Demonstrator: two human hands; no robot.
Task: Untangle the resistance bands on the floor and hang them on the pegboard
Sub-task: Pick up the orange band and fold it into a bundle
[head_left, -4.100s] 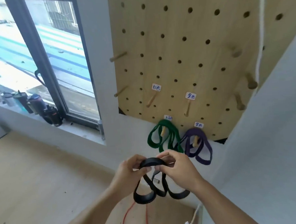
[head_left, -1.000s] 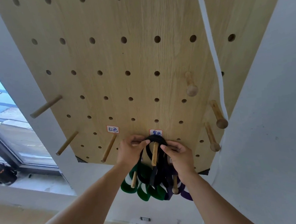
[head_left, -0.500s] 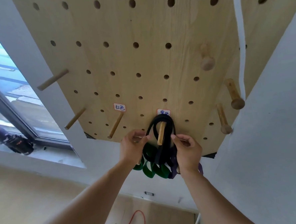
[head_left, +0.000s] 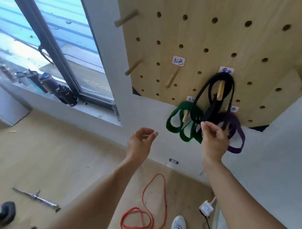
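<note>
The black band point(head_left: 202, 91) hangs looped over a wooden peg point(head_left: 220, 92) on the light wood pegboard point(head_left: 213, 39). Below it a green band point(head_left: 175, 120) and a purple band point(head_left: 236, 126) hang on lower pegs. A thin red band point(head_left: 145, 208) lies in loose loops on the floor. My left hand point(head_left: 141, 143) hovers below and left of the bands, fingers loosely curled and holding nothing. My right hand point(head_left: 213, 138) is in front of the hanging bands with finger and thumb apart, touching none of them as far as I can see.
A bare peg under a red-lettered label point(head_left: 172, 77) stands left of the black band. A window sill point(head_left: 48, 99) with dark bottles point(head_left: 56, 86) is at left. A metal bar point(head_left: 35, 198) and a dumbbell point(head_left: 4, 211) lie on the floor. A white plug point(head_left: 206, 208) and my shoe point(head_left: 177, 226) are near the wall.
Both hands have let go of the black band, which now hangs on its peg, and dropped lower. The view has tilted down so the floor and red band show.
</note>
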